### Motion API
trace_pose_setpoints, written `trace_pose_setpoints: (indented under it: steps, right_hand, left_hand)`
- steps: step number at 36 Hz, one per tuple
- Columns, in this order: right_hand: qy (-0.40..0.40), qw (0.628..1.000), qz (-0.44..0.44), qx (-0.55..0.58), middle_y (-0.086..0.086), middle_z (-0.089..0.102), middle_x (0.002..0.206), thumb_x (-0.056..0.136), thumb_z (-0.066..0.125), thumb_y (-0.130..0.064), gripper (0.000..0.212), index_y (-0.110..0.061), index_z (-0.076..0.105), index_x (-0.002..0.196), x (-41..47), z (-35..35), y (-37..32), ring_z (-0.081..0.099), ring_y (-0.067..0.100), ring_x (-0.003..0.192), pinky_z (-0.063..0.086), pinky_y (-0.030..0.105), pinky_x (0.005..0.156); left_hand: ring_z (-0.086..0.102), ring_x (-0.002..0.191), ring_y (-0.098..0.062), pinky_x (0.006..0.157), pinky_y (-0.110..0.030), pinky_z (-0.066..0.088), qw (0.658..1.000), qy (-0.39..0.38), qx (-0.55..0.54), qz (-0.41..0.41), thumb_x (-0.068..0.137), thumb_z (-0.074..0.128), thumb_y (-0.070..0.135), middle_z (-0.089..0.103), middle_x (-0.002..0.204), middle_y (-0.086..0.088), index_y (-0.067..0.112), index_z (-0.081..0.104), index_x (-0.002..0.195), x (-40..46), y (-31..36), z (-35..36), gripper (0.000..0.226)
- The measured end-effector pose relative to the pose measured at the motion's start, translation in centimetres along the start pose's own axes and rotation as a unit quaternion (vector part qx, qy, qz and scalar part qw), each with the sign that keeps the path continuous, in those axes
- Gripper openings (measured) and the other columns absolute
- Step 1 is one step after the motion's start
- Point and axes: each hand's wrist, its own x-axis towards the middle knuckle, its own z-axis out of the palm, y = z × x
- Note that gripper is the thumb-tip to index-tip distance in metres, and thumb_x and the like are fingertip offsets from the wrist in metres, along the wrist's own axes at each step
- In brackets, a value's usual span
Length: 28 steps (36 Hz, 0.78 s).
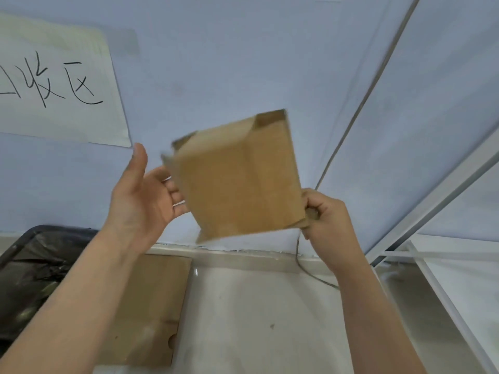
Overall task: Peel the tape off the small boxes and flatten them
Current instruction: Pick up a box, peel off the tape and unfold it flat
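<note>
A small brown cardboard box is held up in front of the wall, tilted, its upper flaps open and blurred by motion. My right hand grips its lower right corner, fingers curled round the edge. My left hand is at the box's left side with palm up and fingers straight; the fingertips go behind the left edge. No tape shows on the faces turned toward me.
A flattened piece of cardboard lies on the pale floor below my left arm. A bin lined with a black bag stands at the left. A handwritten paper sign hangs on the wall. White frame rails and a cable are at the right.
</note>
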Motion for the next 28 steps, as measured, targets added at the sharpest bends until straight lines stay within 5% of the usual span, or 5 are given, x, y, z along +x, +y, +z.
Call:
trace_pose_setpoints:
  steps: [9,14,23,25,28]
  right_hand:
    - [-0.092,0.982,-0.066,-0.152,-0.017,0.069,0.11,0.069,0.049,0.023,0.044,-0.015,0.07,0.069,0.4,-0.1,2.4,0.064,0.01,0.105,0.052,0.04,0.085]
    - [-0.198,0.901,0.015,-0.386,-0.037,0.053,0.107,0.081,0.041,0.012,0.057,-0.035,0.072,0.09,0.3,0.0,2.3,0.057,0.003,0.09,0.052,0.037,0.079]
    - [-0.172,0.954,0.192,0.153,-0.003,0.068,0.081,0.074,0.074,-0.037,0.069,-0.005,0.054,0.131,0.5,-0.4,1.3,0.046,0.005,0.051,0.033,0.016,0.043]
    - [-0.194,0.945,0.196,0.175,-0.006,0.061,0.071,0.059,0.081,-0.054,0.09,-0.004,0.054,0.13,0.6,-0.9,1.5,0.045,0.003,0.051,0.031,0.013,0.042]
    - [-0.196,0.952,0.206,0.111,-0.01,0.053,0.06,0.072,0.077,-0.038,0.05,-0.008,0.064,0.11,0.6,-0.4,0.8,0.041,0.002,0.047,0.029,0.013,0.042]
  left_hand:
    - [0.066,0.072,-0.012,0.063,-0.025,0.056,0.997,-0.028,0.051,-0.055,0.025,0.093,0.049,0.069,0.083,0.004,0.021,0.076,0.077,-0.5,0.8,-0.7,0.061]
    - [0.054,0.064,-0.013,0.058,-0.018,0.048,0.975,-0.004,0.219,-0.023,0.041,0.078,0.041,0.056,0.075,-0.004,0.008,0.055,0.089,-0.4,0.6,-0.8,0.064]
    - [0.064,0.074,-0.014,0.056,-0.017,0.048,0.96,-0.074,0.268,-0.008,0.049,0.077,0.039,0.067,0.093,-0.019,0.001,0.051,0.106,-0.9,-0.4,0.3,0.073]
    - [0.063,0.075,-0.015,0.056,-0.017,0.047,0.961,-0.081,0.264,-0.012,0.051,0.077,0.038,0.065,0.099,-0.024,0.002,0.05,0.108,-1.0,-0.4,0.4,0.073]
    - [0.061,0.069,-0.012,0.055,-0.018,0.047,0.959,-0.084,0.269,-0.027,0.053,0.082,0.027,0.061,0.09,-0.016,0.007,0.05,0.103,-1.2,-0.8,0.7,0.062]
